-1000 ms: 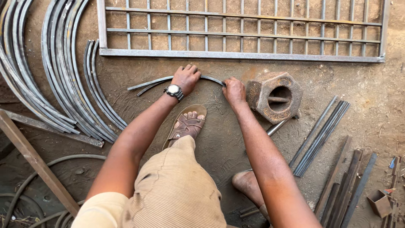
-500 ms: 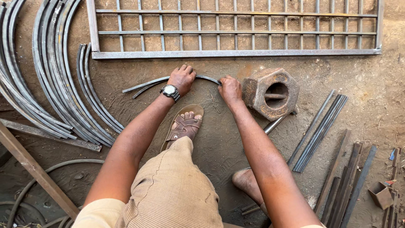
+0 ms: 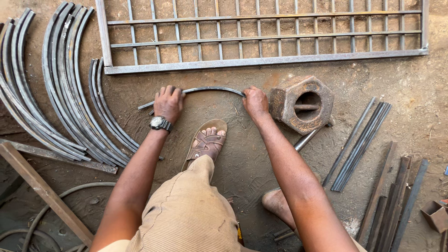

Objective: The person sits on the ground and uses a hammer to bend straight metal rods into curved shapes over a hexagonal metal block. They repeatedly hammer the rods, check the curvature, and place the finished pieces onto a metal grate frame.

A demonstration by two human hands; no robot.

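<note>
A thin curved steel bar [image 3: 212, 89] lies on the dirt floor in front of me. My left hand [image 3: 168, 103], with a wristwatch on the wrist, grips the bar near its left end. At the bar's right end my right hand [image 3: 255, 102] is closed around it. Just right of that hand stands a heavy rusty hexagonal iron block [image 3: 302, 103] with a round hole and a bar across it. My sandalled left foot [image 3: 205, 142] rests below the bar, between my arms.
A steel grille frame [image 3: 261, 35] lies at the top. Several curved bars [image 3: 56, 88] are stacked at the left. Straight rods [image 3: 359, 144] and flat strips [image 3: 396, 200] lie at the right, with a small rusty box [image 3: 436, 214] beside them. A long angle bar [image 3: 42, 191] crosses the lower left.
The view has shifted slightly. Both hands stay on the curved bar; it now lies arched between them on the ground.
</note>
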